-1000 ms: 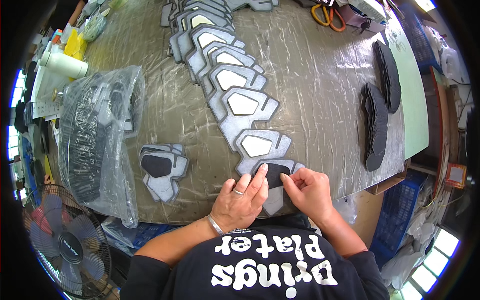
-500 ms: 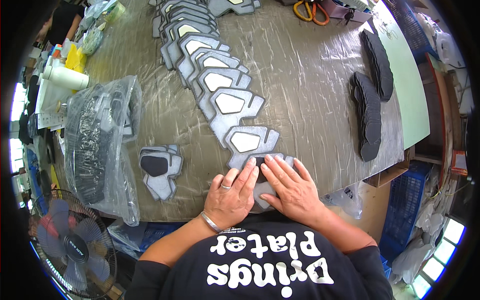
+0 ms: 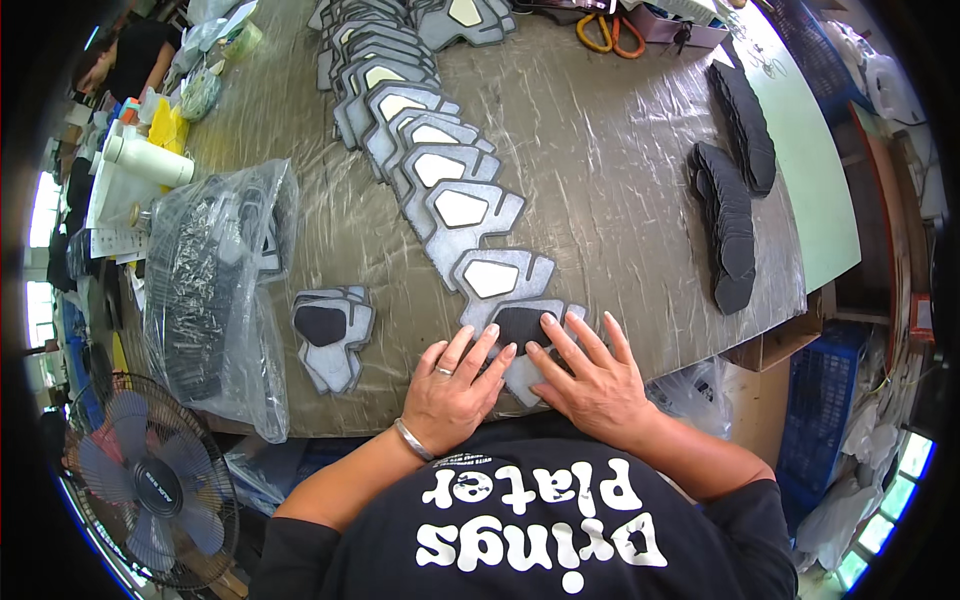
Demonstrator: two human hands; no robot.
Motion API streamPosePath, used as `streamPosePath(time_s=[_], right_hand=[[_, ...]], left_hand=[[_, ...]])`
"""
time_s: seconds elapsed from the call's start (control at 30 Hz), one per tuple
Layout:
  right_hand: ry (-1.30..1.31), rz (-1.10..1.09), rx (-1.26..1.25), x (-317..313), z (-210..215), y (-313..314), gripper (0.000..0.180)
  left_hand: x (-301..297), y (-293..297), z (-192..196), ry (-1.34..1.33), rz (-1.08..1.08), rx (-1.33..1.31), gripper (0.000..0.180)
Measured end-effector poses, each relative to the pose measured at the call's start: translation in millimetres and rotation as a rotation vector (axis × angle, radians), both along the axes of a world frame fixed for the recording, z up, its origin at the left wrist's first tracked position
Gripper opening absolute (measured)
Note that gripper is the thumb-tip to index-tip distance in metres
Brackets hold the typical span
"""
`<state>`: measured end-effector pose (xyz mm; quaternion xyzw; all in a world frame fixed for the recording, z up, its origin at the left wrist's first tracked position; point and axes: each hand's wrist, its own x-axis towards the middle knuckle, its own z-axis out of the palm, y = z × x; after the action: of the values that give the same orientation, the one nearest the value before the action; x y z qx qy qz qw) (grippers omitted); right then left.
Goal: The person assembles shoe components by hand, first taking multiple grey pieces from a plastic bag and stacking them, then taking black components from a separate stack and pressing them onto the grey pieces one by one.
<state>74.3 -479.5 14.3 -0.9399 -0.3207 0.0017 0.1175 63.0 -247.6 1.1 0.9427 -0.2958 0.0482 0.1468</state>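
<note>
My left hand (image 3: 455, 385) and my right hand (image 3: 590, 375) lie flat, fingers spread, on a grey shaped piece (image 3: 520, 365) with a black insert (image 3: 520, 323) at the table's near edge. This piece ends a long overlapping row of grey pieces with pale centres (image 3: 440, 190) that runs away up the table. A small stack of the same grey pieces topped with a black insert (image 3: 330, 330) sits to the left of my left hand.
The table is covered in wrinkled plastic sheet (image 3: 620, 150). A clear bag of dark parts (image 3: 215, 290) lies at left, two rows of black inserts (image 3: 730, 200) at right. Scissors (image 3: 605, 30) rest at the far edge. A fan (image 3: 150, 490) stands below left.
My right hand went from pinching the black insert's edge to lying flat on it. Both hands now press down with fingers spread. The view shifted slightly.
</note>
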Motion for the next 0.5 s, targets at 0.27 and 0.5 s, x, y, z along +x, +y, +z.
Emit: streamPosePath(time_s=[0.27, 0.5], right_hand=[[0.127, -0.107, 0.35, 25, -9, -13, 0.054], [0.325, -0.423, 0.534, 26, 13, -1, 0.044]], left_hand=[[-1, -6, 6, -0.066, 0.008, 0.057, 0.044], [7, -6, 2, 0.075, 0.04, -0.463, 0.048]])
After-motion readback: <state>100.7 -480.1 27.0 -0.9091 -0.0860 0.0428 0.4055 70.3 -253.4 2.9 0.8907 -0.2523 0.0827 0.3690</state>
